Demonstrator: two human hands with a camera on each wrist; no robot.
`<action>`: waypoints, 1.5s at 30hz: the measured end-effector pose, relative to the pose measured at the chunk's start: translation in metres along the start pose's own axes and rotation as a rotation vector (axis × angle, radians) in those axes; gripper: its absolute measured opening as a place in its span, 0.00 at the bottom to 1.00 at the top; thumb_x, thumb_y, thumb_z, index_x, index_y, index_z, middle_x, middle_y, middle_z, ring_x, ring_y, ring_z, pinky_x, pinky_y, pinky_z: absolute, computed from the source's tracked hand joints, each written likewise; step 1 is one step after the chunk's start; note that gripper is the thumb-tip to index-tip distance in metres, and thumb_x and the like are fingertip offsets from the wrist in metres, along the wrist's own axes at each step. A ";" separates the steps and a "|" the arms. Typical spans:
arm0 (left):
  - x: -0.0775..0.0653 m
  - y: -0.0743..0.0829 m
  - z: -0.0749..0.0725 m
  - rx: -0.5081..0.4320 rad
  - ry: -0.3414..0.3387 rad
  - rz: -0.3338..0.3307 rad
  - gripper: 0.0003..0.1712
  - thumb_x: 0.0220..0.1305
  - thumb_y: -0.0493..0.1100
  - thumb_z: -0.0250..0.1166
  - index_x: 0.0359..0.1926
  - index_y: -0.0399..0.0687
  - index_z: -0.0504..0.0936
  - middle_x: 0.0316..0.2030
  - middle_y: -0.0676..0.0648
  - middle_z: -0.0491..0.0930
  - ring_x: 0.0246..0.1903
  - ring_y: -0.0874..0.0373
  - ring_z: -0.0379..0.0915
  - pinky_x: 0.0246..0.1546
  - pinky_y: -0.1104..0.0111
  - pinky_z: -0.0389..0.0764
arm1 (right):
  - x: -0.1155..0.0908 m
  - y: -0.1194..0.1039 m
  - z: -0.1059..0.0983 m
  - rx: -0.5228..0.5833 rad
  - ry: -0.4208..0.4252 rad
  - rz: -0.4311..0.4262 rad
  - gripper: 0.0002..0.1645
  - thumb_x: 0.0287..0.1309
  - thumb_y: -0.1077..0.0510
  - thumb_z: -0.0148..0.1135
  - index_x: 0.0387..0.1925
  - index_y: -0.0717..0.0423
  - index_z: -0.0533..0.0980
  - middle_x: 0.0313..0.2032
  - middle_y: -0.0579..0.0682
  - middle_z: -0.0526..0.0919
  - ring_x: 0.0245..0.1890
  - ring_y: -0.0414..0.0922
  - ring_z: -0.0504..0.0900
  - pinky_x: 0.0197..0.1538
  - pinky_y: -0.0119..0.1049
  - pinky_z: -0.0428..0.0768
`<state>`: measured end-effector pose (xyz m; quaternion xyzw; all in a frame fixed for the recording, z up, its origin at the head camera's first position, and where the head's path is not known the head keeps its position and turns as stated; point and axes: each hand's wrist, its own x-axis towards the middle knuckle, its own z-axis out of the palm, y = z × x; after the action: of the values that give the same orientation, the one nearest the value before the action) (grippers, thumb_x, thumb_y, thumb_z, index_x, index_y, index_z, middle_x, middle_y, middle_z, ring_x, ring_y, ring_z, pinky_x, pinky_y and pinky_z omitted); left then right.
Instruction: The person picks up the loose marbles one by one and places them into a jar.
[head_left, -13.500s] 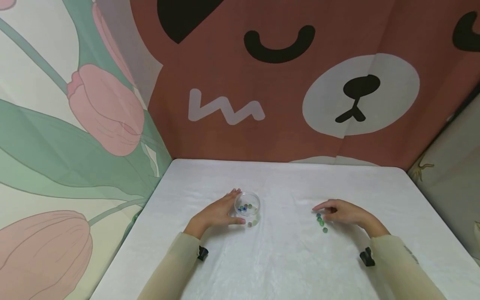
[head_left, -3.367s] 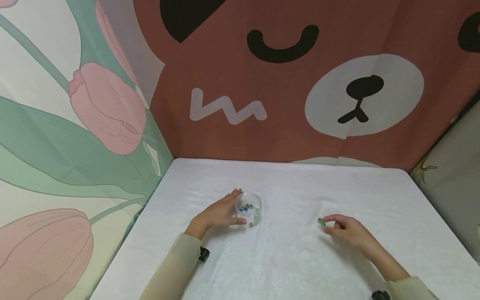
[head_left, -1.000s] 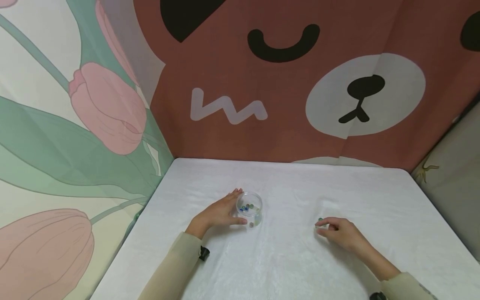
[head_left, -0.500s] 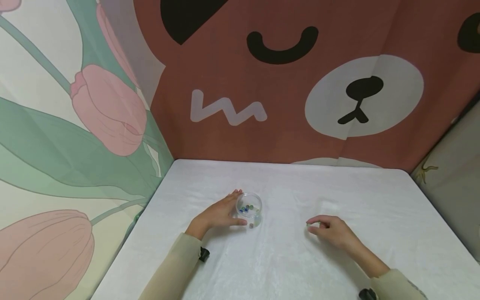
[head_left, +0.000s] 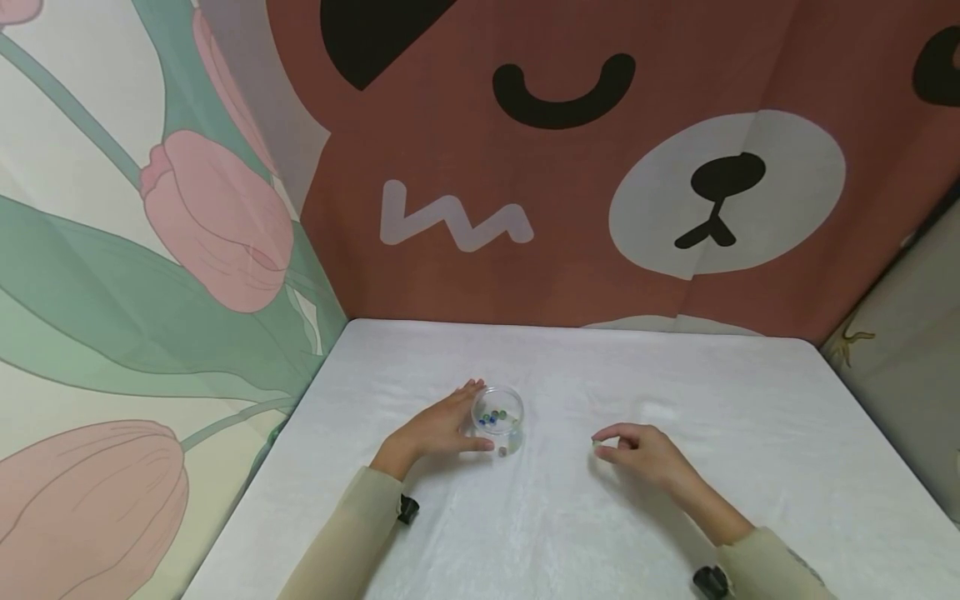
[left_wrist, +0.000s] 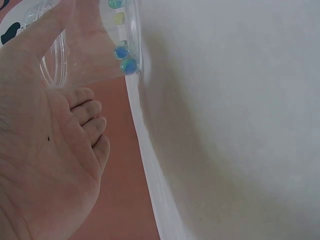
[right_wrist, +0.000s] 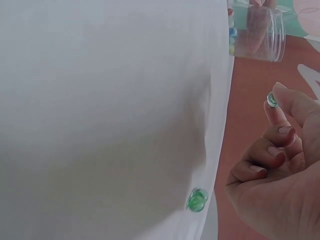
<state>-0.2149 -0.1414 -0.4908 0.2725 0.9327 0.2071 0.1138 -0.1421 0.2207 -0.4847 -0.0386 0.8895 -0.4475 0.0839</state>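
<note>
A clear jar (head_left: 507, 430) stands on the white-covered table with several blue, green and yellowish marbles (left_wrist: 124, 59) at its bottom. My left hand (head_left: 435, 427) holds the jar from the left, thumb on the near side and fingers behind it. Right of the jar, above the cloth, my right hand (head_left: 651, 454) pinches a green marble (right_wrist: 272, 100) between thumb and index finger; its other fingers are curled. Another green marble (right_wrist: 197, 200) lies on the cloth in the right wrist view, perhaps more than one. In the head view the right hand hides that spot.
White cloth covers the table (head_left: 540, 533). Behind it hangs a brown bear-print cloth (head_left: 570, 275), and a tulip-print cloth (head_left: 217, 217) is at the left. A dark wrist device (head_left: 407, 508) sits at the left cuff, a similar one (head_left: 710, 582) at the right.
My right hand has taken up a green marble and moved left toward the jar with it. Fewer marbles lie at the right than before. The left hand stays at the jar.
</note>
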 end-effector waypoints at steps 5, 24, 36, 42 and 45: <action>0.000 -0.001 0.001 -0.002 0.000 -0.002 0.64 0.56 0.75 0.66 0.82 0.53 0.47 0.81 0.54 0.42 0.80 0.58 0.35 0.78 0.58 0.49 | 0.003 -0.007 0.004 0.029 -0.007 -0.039 0.17 0.60 0.50 0.73 0.47 0.54 0.86 0.19 0.43 0.70 0.22 0.38 0.65 0.26 0.31 0.66; 0.000 -0.002 0.001 0.002 0.007 0.039 0.64 0.57 0.75 0.66 0.81 0.49 0.48 0.81 0.47 0.45 0.80 0.54 0.37 0.78 0.54 0.50 | 0.016 -0.025 0.019 0.078 -0.015 -0.092 0.17 0.60 0.51 0.73 0.47 0.56 0.86 0.18 0.42 0.68 0.21 0.38 0.64 0.25 0.30 0.64; 0.000 -0.001 -0.001 -0.001 0.010 0.044 0.63 0.58 0.73 0.67 0.81 0.46 0.48 0.81 0.47 0.45 0.80 0.54 0.37 0.78 0.54 0.50 | 0.023 -0.038 0.026 0.087 -0.029 -0.116 0.17 0.60 0.50 0.73 0.47 0.55 0.86 0.18 0.42 0.68 0.21 0.39 0.63 0.25 0.31 0.64; 0.002 -0.002 0.000 0.007 0.009 0.031 0.64 0.57 0.74 0.66 0.81 0.49 0.48 0.81 0.51 0.43 0.80 0.57 0.36 0.78 0.57 0.49 | 0.028 -0.045 0.031 0.113 -0.032 -0.098 0.17 0.60 0.50 0.73 0.48 0.54 0.86 0.18 0.43 0.68 0.22 0.41 0.64 0.26 0.32 0.64; 0.002 -0.003 0.000 0.006 0.008 0.027 0.64 0.57 0.74 0.67 0.81 0.49 0.48 0.81 0.51 0.44 0.80 0.57 0.36 0.78 0.57 0.48 | 0.032 -0.048 0.035 0.131 -0.031 -0.091 0.18 0.60 0.51 0.73 0.48 0.55 0.86 0.19 0.43 0.68 0.23 0.41 0.64 0.26 0.32 0.64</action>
<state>-0.2177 -0.1425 -0.4927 0.2846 0.9300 0.2067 0.1063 -0.1672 0.1601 -0.4701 -0.0806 0.8541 -0.5076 0.0797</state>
